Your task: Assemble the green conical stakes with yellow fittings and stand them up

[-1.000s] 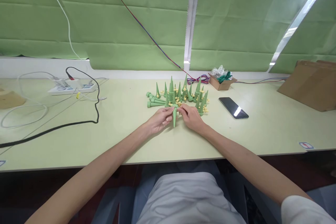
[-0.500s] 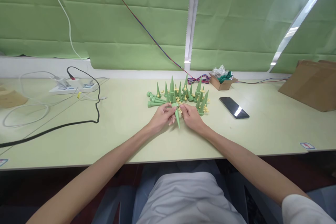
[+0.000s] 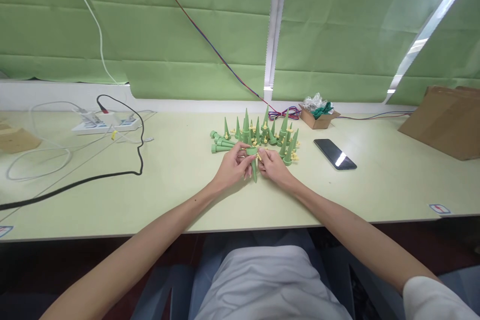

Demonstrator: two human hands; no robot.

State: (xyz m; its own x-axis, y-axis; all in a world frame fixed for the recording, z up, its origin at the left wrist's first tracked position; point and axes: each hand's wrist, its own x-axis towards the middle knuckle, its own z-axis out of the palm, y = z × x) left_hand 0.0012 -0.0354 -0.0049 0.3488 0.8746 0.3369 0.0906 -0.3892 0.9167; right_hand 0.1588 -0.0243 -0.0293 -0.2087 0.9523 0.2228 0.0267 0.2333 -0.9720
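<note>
A green plastic plant-watering spike [image 3: 254, 170] points downward between my hands, its wide capped end uppermost. My left hand [image 3: 233, 166] is closed around the spike near its cap. On the other side my right hand [image 3: 275, 166] pinches a small yellow valve [image 3: 259, 157] against the side of the spike; the fingers partly hide it. Just beyond stand several upright green spikes [image 3: 245, 127] with yellow valves on them. To their left, several more green spikes [image 3: 222, 148] lie on their sides.
A black phone [image 3: 335, 154] lies on the table [image 3: 378, 180] to the right. Behind it stands a small open carton [image 3: 318, 121] with plastic wrapping. A large cardboard box [image 3: 444, 122] is at far right. On the left are a power strip [image 3: 107, 126] and a black cable [image 3: 93, 178].
The green spike has tilted so its capped end shows more from the side. My left fingers have shifted up around the cap. My right hand stays at the yellow valve.
</note>
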